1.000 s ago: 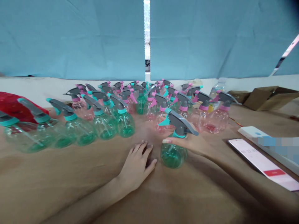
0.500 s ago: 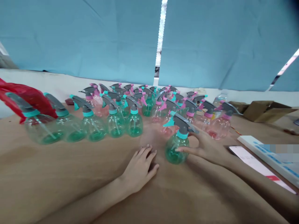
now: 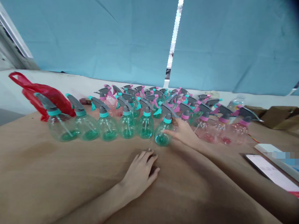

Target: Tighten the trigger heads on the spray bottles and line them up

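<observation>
My right hand (image 3: pixel 183 132) is closed around a green spray bottle (image 3: pixel 161 137) with a teal collar and a grey trigger head. This bottle stands upright at the right end of a front row of green spray bottles, beside its neighbour (image 3: pixel 146 126). Flat on the wooden table (image 3: pixel 77 180) lies my left hand (image 3: pixel 140 171), fingers spread, holding nothing. Pink spray bottles (image 3: pixel 235 132) stand to the right of my right hand. More green and pink bottles are crowded behind, partly hidden by the front ones.
At the left is a red plastic bag (image 3: pixel 54 99). A phone (image 3: pixel 268 169) and a white power strip (image 3: pixel 277 158) lie at the right. Brown cardboard (image 3: pixel 280 116) sits at the back right, near a clear container (image 3: pixel 237 102). A blue sheet (image 3: pixel 105 46) hangs behind.
My right hand has carried the green spray bottle forward and left, up to the row. My left hand stays flat on the table. The view has shifted left.
</observation>
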The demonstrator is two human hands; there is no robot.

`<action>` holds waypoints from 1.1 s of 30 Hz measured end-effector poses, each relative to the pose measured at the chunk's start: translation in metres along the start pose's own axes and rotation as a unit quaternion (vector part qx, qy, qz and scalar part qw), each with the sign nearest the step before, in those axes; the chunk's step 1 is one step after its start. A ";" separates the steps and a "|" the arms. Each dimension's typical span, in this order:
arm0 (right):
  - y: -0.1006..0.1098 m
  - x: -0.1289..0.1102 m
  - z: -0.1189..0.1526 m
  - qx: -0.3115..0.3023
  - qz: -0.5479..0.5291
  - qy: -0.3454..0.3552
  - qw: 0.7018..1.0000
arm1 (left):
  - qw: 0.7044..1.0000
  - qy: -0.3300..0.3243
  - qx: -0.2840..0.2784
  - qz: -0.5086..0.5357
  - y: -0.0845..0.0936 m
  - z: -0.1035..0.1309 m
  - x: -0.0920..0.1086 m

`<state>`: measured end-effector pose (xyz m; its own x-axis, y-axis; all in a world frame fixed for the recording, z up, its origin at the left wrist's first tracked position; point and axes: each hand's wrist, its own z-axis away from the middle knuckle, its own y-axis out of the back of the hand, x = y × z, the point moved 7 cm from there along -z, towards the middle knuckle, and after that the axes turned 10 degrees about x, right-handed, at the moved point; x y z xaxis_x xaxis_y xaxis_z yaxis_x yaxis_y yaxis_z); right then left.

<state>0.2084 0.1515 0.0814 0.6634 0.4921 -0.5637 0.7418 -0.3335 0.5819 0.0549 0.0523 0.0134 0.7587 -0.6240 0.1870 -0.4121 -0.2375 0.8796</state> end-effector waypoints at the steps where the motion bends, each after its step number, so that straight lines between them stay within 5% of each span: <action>1: -0.001 0.001 -0.002 0.003 -0.001 -0.004 1.000 | 1.000 0.000 0.000 0.000 0.000 0.000 0.000; 25: -0.011 0.011 -0.016 0.008 0.034 -0.047 0.998 | 1.000 -0.002 0.000 -0.003 -0.001 -0.001 -0.001; 33: 0.026 0.006 0.013 -0.018 0.002 -0.041 0.999 | 1.000 0.005 -0.017 -0.009 -0.003 -0.001 -0.004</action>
<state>0.2330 0.1359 0.0856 0.6728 0.4238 -0.6065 0.7364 -0.3047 0.6040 0.0535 0.0564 0.0103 0.7711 -0.6124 0.1744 -0.3801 -0.2230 0.8977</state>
